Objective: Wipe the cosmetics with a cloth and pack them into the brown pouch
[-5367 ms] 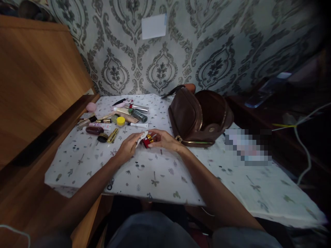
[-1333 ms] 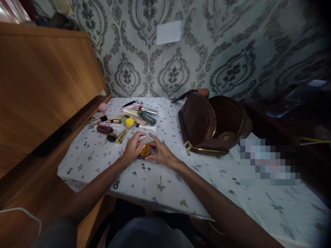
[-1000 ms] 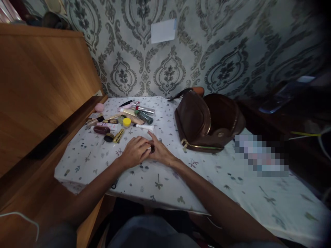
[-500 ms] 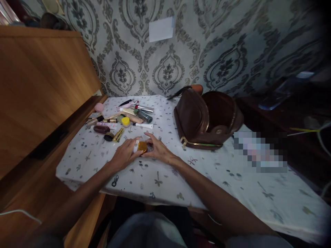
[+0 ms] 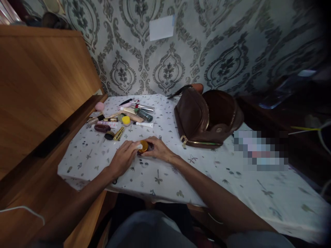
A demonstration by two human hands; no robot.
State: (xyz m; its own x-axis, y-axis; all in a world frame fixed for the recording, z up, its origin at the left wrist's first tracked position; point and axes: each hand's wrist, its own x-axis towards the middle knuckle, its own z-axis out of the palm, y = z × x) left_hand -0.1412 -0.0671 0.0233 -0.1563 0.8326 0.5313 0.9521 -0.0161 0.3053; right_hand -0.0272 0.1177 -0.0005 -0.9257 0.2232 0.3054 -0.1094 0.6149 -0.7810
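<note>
My right hand (image 5: 159, 150) is closed around the right side of a small jar with a shiny gold lid (image 5: 143, 146), low over the cloth. From the other side my left hand (image 5: 123, 156) presses a piece of white tissue (image 5: 139, 146) against the jar's edge. Its fingertips are partly hidden by the tissue. Just beyond the hands lie a gold lipstick tube (image 5: 119, 133), a round black compact (image 5: 109, 135) and a small pot with a yellow lid (image 5: 126, 120).
An unzipped brown leather bag (image 5: 192, 117) stands to the right. More cosmetics lie at the back left, including a green bottle (image 5: 144, 115), a silver tube (image 5: 144, 108) and a pink sponge (image 5: 99, 106). A wooden panel (image 5: 46, 75) rises on the left.
The jar has turned so that its round gold lid faces up more. My left fingers have shifted over the tissue at its side, and my right fingers have curled in closer.
</note>
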